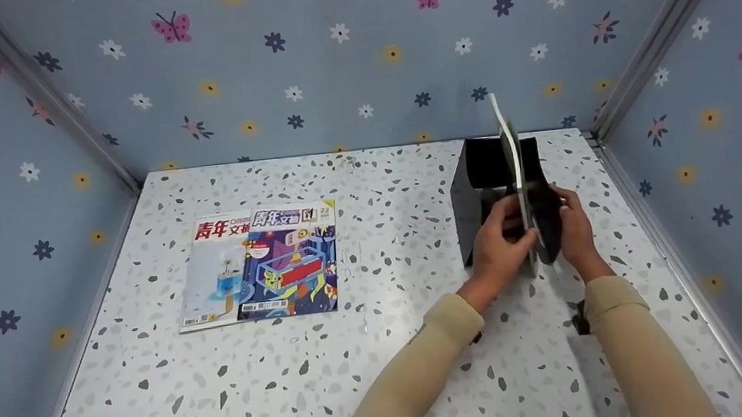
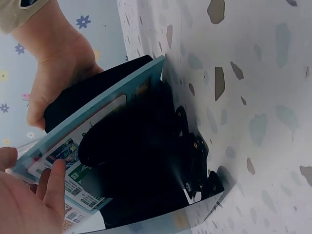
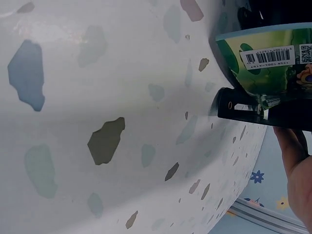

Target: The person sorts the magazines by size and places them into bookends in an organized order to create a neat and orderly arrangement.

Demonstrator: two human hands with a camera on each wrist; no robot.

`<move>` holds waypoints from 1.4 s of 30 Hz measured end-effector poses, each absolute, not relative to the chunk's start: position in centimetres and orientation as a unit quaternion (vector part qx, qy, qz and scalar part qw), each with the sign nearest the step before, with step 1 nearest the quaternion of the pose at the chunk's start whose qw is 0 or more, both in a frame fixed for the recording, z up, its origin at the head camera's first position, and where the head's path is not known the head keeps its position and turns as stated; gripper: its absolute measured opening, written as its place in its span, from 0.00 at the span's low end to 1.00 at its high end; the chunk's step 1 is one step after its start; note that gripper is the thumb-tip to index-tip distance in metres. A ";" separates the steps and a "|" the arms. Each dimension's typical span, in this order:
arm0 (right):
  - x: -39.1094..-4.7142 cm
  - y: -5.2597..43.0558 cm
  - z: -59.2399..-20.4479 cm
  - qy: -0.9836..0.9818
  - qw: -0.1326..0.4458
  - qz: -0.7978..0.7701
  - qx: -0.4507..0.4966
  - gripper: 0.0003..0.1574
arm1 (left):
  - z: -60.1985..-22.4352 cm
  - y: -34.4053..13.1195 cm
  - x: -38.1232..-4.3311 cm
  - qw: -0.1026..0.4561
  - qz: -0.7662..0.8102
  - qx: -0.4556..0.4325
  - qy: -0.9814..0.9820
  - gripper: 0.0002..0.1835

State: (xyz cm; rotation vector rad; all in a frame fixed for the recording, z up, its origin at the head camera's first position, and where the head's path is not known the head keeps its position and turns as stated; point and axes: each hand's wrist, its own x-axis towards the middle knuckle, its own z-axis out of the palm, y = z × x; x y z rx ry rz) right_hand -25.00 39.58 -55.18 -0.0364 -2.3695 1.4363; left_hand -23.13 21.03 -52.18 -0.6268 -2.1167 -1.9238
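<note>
A black magazine holder (image 1: 468, 203) stands at the table's right back, its open side up and toward me. My left hand (image 1: 499, 248) pinches a magazine (image 1: 513, 149) by its near edge, thumb on that edge and fingers against one cover. The magazine stands upright on edge, partly between the holder's black walls. In the right wrist view its green cover (image 3: 258, 78) shows a barcode. My right hand (image 1: 576, 227) grips the holder's right wall (image 2: 92, 87) from outside, thumb at its edge. Small metal rivets dot the holder's black lower parts (image 2: 195, 165) in the left wrist view.
Two overlapping magazines, one pale (image 1: 209, 283) and one dark blue and purple (image 1: 292, 269), lie flat on the left of the speckled table (image 1: 239, 388). Flower-patterned panels (image 1: 331, 57) enclose the back and both sides. A small black object (image 1: 581, 319) lies beside my right forearm.
</note>
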 end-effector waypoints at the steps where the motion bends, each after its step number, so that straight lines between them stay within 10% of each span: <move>1: -25.0 39.6 -55.2 -0.842 0.182 0.508 -0.015 0.30 | -52.2 20.9 -23.1 0.106 -0.652 -0.216 -0.719 0.31; 24: -25.1 39.3 -54.5 -0.831 0.156 0.534 -0.021 0.31 | -49.9 16.4 -22.8 0.015 -0.619 -0.270 -0.737 0.44; 42: -24.7 39.2 -54.2 -0.833 0.137 0.533 -0.058 0.32 | -50.2 10.8 -22.4 0.045 -0.587 -0.248 -0.769 0.45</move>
